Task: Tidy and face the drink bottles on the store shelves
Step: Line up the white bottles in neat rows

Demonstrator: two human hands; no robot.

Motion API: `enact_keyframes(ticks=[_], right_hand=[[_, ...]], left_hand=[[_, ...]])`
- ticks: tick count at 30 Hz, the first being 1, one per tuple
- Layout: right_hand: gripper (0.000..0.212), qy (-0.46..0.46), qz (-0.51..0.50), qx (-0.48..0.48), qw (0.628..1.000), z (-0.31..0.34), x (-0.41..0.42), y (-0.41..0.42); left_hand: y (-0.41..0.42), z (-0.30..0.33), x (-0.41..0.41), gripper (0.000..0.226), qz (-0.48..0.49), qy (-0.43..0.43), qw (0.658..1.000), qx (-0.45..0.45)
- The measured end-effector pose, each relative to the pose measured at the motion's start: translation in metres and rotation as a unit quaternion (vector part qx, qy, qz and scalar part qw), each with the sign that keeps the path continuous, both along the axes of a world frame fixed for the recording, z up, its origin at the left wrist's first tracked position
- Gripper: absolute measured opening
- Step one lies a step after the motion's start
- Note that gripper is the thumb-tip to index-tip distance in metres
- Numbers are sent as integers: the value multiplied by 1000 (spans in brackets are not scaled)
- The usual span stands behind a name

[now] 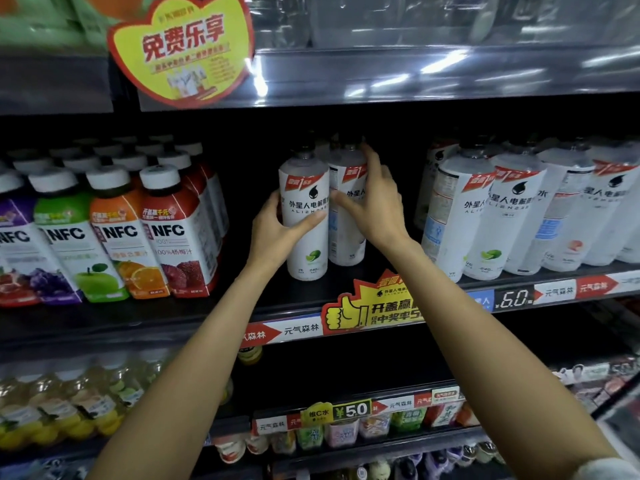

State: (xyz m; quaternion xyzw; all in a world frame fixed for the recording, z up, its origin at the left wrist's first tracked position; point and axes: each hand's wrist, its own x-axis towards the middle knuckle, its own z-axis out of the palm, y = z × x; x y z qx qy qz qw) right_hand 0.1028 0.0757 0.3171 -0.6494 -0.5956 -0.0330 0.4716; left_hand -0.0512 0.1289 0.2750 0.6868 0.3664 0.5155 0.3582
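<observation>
Left hand (273, 230) gripped the front white bottle (304, 216) at mid-label, thumb across the front, fingers round its left side. Right hand (374, 202) clasped the second white bottle (348, 216) just behind and to the right, index finger raised toward its cap. Both bottles stood upright, touching, on the middle shelf (242, 306), in a gap. Left of the gap: NFC juice bottles (138, 237) in rows. Right: more white bottles (502, 216), crowded, some tilted. Yellow thumbs-up tag (367, 306) hung on the shelf edge below. Heart-shaped promo sign (183, 46) above. Lower shelves held blurred drinks.
</observation>
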Motion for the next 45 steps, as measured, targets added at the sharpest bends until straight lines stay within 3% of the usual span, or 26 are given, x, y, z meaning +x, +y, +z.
enact_keyframes(ticks=[4,8,13,15,19,23,29,45], right_hand=[[85,-63,-81,-3,995,1,14,-15],[66,-138,-92,34,986,0,21,-27],[33,-224,-138,192,946,-9,41,-45],[25,-230,-175,259,921,-14,52,-61],[40,-133,-238,249,929,-28,76,-84],[64,-36,-199,192,960,-36,91,-86],[66,-61,-211,185,958,-37,97,-84],[63,-101,-207,173,958,-42,102,-80]], left_hand=[[-6,4,20,62,-57,-10,998,-21],[-4,9,36,71,-131,-20,990,-50],[-2,7,48,89,-183,-20,981,-66],[-5,7,53,80,-201,-20,977,-65],[-10,8,66,77,-224,-20,972,-62],[-6,13,75,70,-254,-2,965,-61],[-2,10,90,86,-263,-10,962,-74],[-16,9,117,83,-290,4,955,-61]])
